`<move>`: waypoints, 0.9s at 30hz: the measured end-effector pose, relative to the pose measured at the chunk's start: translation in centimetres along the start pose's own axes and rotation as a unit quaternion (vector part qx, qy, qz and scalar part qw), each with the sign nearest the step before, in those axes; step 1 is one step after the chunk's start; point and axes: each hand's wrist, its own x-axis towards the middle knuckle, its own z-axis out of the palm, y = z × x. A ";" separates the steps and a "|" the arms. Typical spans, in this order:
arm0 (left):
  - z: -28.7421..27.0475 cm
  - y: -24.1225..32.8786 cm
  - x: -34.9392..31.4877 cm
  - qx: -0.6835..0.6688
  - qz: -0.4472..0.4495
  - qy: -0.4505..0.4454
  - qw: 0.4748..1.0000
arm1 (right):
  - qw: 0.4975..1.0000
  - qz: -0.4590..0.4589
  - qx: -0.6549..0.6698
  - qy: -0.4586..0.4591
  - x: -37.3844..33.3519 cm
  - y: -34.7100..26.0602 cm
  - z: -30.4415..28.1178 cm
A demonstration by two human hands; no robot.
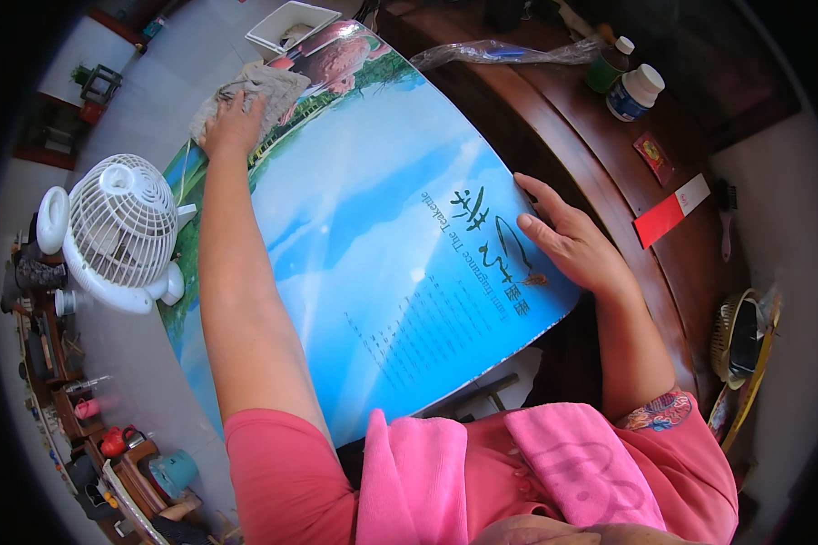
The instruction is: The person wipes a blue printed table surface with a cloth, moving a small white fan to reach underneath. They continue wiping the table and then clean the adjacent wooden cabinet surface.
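Note:
My left hand (234,123) presses a crumpled, greyish-white cloth (282,88) against the far left part of a glossy tabletop (336,209). Its fingers curve over the cloth. The tabletop is printed with a blue sky and water scene, greenery and dark lettering. At the tabletop's right edge rests my right hand (577,241), thumb and fingers apart, holding nothing.
A white fan (123,232) stands left of the tabletop. Beyond the far end sits a white bin (291,27). On the dark wooden furniture (554,118) at right are a white-capped bottle (636,93), a green bottle (609,65), clear plastic wrap (500,54) and a red-and-white card (670,211).

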 end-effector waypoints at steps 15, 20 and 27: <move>-3.3 -1.9 -26.5 -0.020 0.107 0.023 0.994 | 0.999 -0.023 -0.010 0.026 0.8 1.4 0.9; -4.7 -2.7 -37.1 -0.033 0.137 0.026 0.990 | 1.000 -0.022 0.017 0.005 0.7 1.8 0.8; -6.4 -2.2 -45.3 -0.027 0.166 0.031 0.985 | 1.000 -0.025 0.009 0.016 0.8 2.4 1.1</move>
